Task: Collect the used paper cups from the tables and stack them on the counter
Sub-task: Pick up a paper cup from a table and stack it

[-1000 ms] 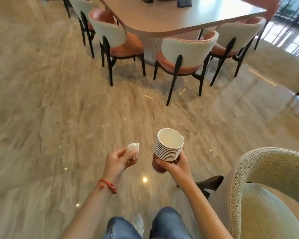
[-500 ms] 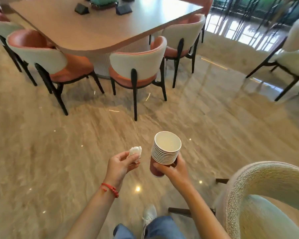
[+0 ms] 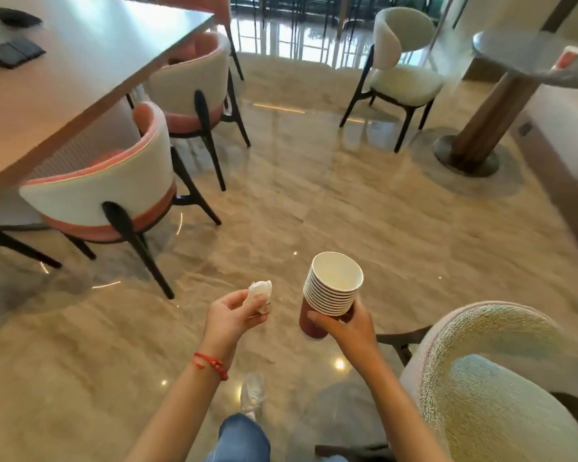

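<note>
A stack of several nested paper cups (image 3: 331, 291), white inside with dark red walls, is held upright in front of me at waist height. My right hand (image 3: 349, 328) grips the stack from the right, fingers curled around its lower part. My left hand (image 3: 229, 316) pinches a crumpled white tissue (image 3: 260, 291) between thumb and fingers, just left of the cups. A red string bracelet sits on the left wrist. No counter is in sight.
A long wooden table (image 3: 80, 78) with pink-and-white chairs (image 3: 107, 191) stands at the left. A pale green armchair (image 3: 501, 391) is close at my lower right. A white chair (image 3: 404, 75) and a round pedestal table (image 3: 514, 58) stand at the far right. Glossy marble floor lies ahead.
The view has swung to the right: the long table slid to the left and the white chair and pedestal table came into sight. Both hands keep their holds.
</note>
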Demonstrator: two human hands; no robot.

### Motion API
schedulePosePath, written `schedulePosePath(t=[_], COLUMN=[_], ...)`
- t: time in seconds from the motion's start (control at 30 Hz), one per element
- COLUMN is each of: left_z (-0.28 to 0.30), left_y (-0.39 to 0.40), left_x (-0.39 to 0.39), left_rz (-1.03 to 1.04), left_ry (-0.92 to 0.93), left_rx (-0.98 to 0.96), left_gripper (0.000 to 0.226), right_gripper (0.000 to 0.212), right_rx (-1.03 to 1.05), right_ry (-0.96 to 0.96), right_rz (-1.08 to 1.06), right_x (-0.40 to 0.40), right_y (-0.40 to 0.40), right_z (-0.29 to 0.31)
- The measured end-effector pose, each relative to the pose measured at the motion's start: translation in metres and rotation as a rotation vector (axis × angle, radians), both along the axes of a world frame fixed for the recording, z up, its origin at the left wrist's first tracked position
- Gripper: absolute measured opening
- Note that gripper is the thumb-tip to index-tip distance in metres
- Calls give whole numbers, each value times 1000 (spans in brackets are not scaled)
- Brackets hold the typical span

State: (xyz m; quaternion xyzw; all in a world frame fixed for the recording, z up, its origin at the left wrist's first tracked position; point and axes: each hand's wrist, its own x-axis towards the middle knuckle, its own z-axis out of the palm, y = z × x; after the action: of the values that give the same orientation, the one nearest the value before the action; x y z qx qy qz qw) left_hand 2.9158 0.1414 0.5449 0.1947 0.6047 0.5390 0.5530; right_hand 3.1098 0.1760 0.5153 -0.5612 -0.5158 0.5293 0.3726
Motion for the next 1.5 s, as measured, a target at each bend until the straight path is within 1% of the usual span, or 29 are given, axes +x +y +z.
schedulePosePath(t=[0.17, 0.23, 0.47, 0.53, 0.7, 0.77, 0.9, 1.17, 1.37, 1.5], left_z=[3, 5, 1, -2, -11, -10, 1, 0, -10, -6], left_y=[88, 123, 232, 267, 368, 409, 484, 626, 759, 854], left_x=[-31, -41, -42, -36, -8, 5, 30, 68, 93, 113], left_rz=[-117, -157, -246, -261, -270, -269, -274, -307, -373, -401], left_ry=[11, 14, 7, 2, 4, 13, -7, -17, -13, -14], left_rx=[15, 27, -4, -8, 1, 6, 12, -2, 20, 10], left_gripper=[7, 9, 5, 5, 8, 5, 8, 6, 6, 6], right_gripper=[60, 59, 59, 56, 58, 56, 55, 52, 51, 52], right_rx=[23, 32, 6, 8, 42, 51, 61, 56, 56, 64], right_ry=[28, 24, 54, 62, 69, 73, 75, 67, 72, 69], right_rz=[-120, -152, -241, -262, -290, -284, -294, -337, -395, -423], right_x=[-27, -35, -37, -32, -8, 5, 30, 68, 92, 106], right_y=[69, 95, 182, 215, 315, 356, 434, 564, 688, 776], right_z=[6, 9, 5, 2, -7, -6, 4, 2, -6, -1])
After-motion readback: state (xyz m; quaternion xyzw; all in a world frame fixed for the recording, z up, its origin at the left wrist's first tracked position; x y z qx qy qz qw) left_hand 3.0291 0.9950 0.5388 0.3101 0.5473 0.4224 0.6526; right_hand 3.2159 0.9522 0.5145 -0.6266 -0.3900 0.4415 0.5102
